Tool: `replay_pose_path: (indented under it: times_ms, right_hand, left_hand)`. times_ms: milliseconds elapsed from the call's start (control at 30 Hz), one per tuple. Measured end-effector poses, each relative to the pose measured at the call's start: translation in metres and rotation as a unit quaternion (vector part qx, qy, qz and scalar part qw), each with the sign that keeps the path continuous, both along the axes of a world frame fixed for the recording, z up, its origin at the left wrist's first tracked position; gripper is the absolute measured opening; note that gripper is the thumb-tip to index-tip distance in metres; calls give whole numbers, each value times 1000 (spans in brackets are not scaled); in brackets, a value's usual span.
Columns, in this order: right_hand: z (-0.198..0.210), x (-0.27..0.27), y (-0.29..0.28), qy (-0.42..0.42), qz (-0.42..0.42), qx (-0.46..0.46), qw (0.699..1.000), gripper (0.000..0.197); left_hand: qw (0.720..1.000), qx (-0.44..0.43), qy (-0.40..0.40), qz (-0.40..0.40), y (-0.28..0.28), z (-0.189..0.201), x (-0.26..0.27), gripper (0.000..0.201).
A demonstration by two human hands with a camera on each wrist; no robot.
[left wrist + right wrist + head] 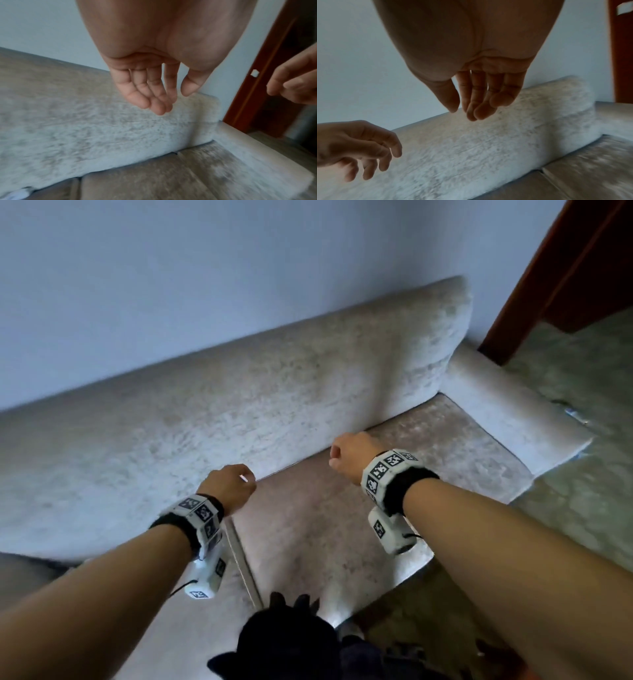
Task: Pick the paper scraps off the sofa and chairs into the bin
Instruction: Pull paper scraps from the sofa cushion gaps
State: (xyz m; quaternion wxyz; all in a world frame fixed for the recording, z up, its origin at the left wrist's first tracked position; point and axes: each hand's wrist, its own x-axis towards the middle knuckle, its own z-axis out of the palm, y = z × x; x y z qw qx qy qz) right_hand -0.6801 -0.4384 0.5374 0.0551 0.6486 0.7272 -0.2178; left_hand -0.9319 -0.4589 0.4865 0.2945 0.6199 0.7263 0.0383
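Both hands hang over the sofa seat holding nothing: the left hand has loosely extended fingers, and the right hand at its 2 o'clock has relaxed, slightly curled fingers too. No paper scrap shows on the seat cushions or backrest in any view; a small pale bit lies on the floor beyond the armrest at 3 o'clock, too small to identify. The bin is out of view.

The step looks like a search, so sweeping the gaze along the crease where backrest meets seat, and down the gap between cushions at 6 o'clock, seems wise. Scraps probably slip there.

Room is generous above the seat. The wall closes off 12 o'clock, the door frame stands at 1 o'clock, and the seat's front edge falls away at 5 o'clock.
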Motion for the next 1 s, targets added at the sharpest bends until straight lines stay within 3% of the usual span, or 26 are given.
replay_pose_path:
  times_ms: [200,300,467,733,1000]
  right_hand:
    - [-16,-67,43,23,159,-32,986,17]
    - [-21,-107,45,36,224,-41,973,12]
    - [-13,-176,34,46,289,-19,956,21]
    - [-10,-295,0,23,313,10,950,20]
    - [-40,-425,-65,-17,326,-34,945,23]
  left_hand:
    - [988,-1,6,155,-39,5,-51,13]
    - [979,-14,24,204,-70,9,-77,20]
    - [959,-2,40,279,-106,18,-134,17]
    - [951,9,13,310,-146,4,-244,18]
    - [952,-13,-25,306,-186,-28,-384,20]
